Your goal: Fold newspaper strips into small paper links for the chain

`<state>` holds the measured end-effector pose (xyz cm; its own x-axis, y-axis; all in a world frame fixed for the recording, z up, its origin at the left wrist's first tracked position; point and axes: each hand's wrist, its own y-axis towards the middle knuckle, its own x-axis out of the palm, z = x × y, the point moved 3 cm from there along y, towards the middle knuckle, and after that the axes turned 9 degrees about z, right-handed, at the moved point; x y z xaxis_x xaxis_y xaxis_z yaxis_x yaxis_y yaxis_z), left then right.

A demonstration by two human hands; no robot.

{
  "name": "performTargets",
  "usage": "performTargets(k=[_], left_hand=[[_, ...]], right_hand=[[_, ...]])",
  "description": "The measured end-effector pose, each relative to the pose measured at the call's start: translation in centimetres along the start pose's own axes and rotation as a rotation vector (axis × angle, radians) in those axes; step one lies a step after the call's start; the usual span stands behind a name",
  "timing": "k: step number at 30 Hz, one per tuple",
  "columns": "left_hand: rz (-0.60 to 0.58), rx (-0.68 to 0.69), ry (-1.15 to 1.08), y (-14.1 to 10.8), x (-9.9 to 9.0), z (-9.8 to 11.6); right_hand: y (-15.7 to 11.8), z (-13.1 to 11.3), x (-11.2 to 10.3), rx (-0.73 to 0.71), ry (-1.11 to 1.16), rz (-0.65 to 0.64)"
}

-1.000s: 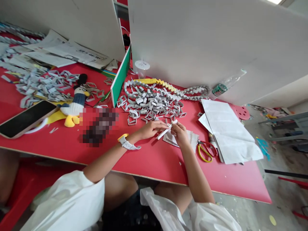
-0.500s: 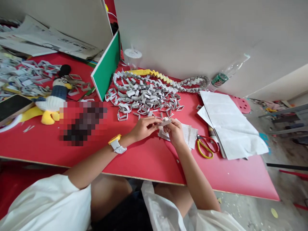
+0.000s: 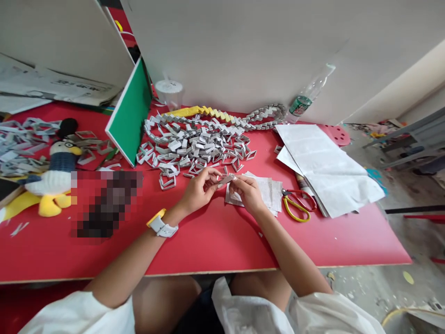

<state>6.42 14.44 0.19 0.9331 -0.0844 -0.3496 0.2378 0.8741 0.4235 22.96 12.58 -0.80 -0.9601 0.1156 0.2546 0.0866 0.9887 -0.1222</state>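
Paper strip (image 3: 227, 179) pinched in both half-curled hands (image 3: 197, 192) (image 3: 246, 194).

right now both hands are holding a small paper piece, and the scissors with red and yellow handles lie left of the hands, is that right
Not quite: the head view shows the scissors with red and yellow handles right of the hands. Both the left hand and right hand are holding a small paper piece.
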Motion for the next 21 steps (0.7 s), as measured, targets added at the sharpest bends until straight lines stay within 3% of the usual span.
performTargets(k=[10,16,21], left_hand=[[-0.039,-0.026,-0.073,0.1,-0.2,1.2],[0.072,0.059,0.078,0.0,-0.2,0.7],[0.001,0.116,0.172,-0.3,0.1,0.5]], right_hand=[[0.0,0.0,-0.1,-0.040,-0.052,0.003],[-0.4,-0.6,0.0,-0.059,-0.051,0.034],[-0.8,-1.2,0.2,-0.110,-0.083,-0.016]])
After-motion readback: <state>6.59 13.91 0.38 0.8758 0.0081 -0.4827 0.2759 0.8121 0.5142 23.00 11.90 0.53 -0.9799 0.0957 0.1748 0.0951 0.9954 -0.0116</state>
